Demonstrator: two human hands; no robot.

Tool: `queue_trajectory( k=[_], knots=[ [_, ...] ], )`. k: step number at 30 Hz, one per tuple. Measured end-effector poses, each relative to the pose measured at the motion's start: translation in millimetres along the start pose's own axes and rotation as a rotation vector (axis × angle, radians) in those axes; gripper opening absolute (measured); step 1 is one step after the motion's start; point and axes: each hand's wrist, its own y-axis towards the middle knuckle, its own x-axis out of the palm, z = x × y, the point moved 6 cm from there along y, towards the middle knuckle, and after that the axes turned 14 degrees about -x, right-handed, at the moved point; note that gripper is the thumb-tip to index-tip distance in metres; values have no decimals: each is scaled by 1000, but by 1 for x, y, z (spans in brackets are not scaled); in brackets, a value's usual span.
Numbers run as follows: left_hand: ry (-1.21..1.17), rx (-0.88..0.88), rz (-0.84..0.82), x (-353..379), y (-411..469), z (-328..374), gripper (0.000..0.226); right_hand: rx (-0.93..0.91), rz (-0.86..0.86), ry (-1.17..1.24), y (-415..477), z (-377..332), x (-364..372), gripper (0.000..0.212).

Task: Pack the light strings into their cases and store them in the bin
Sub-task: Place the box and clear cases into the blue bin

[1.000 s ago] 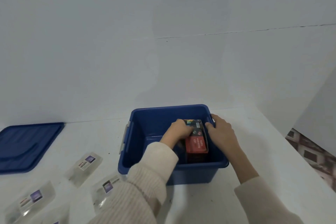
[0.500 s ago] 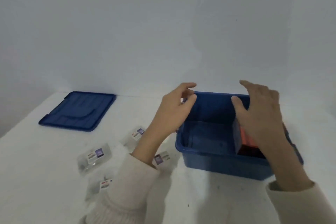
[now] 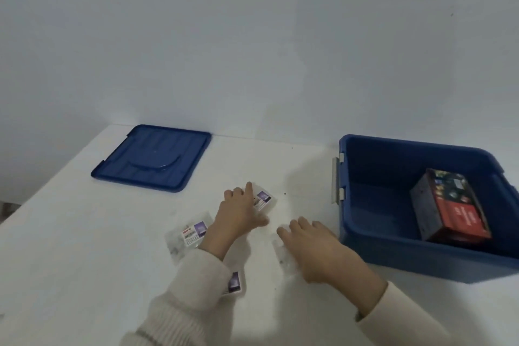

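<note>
**Obs 1:** Your left hand (image 3: 238,213) lies over the near edge of the far packet (image 3: 264,199). The index finger is laid out on the clear film and the other fingers are bent. Whether you're pinching it or only resting on it, cannot tell.

**Obs 2:** Your right hand (image 3: 311,247) is plainer. The fingers are spread and nearly straight, flat over the near packet (image 3: 282,257), gripping nothing. That packet sits on the table (image 3: 84,247) between your hands, close to the bin (image 3: 421,264).

**Obs 1:** There are two more strings. The middle packet (image 3: 191,233) is just left of your left wrist, and another, the low packet (image 3: 234,282), is half hidden under your left sleeve (image 3: 196,275). One boxed case (image 3: 455,205) already leans inside the bin at its right end. The lid (image 3: 153,159) is well apart, far left.

**Obs 2:** On handling, these look very light, with thin, slick film. Expect them to skate across the white top under a flat palm rather than come up.

**Obs 1:** So don't press and drag. The printed label looks like the stiffest patch. Tip that end up with a fingertip, get your thumb beneath it and pinch there.

**Obs 2:** Go gently. The contents are too blurred to read, likely fine wire, so don't crush the middle. The box looks like stiff card, so you can hold it by its long sides
</note>
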Motion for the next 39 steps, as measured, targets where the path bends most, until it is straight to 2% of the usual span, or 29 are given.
queue_trajectory(
  k=[2,4,6,9,13,16,19,21,24,27,31,33,39],
  knots=[
    [4,3,37,-3,1,1,61,4,59,1,6,-1,-1,50],
    [-34,0,22,-5,4,-2,52,16,92,2,8,-2,-6,46],
    [-108,1,-2,-14,5,-5,50,26,136,50,3,-4,-19,46],
    [-254,50,-30,-44,4,1,60,15,301,198,-25,-3,-58,55],
    [-468,242,13,-104,-20,50,60,116,653,540,-95,32,-112,65],
    [-617,397,-71,-127,-51,102,55,282,1072,751,-154,83,-122,59],
    [-513,550,-183,-117,-75,158,62,407,1372,955,-195,136,-102,50],
    [-305,629,-183,-94,-80,195,61,464,1431,1022,-207,164,-84,57],
    [22,678,-135,-48,-74,234,53,477,1363,1051,-205,190,-63,61],
    [301,653,-22,-15,-57,250,46,377,1242,1098,-191,203,-44,63],
    [451,585,50,5,-36,250,40,296,1030,1048,-165,215,-22,55],
    [486,561,29,12,-29,248,35,244,906,861,-150,216,-17,56],
    [515,545,40,15,-25,249,33,77,505,37,-118,200,-8,48]
  ],
)
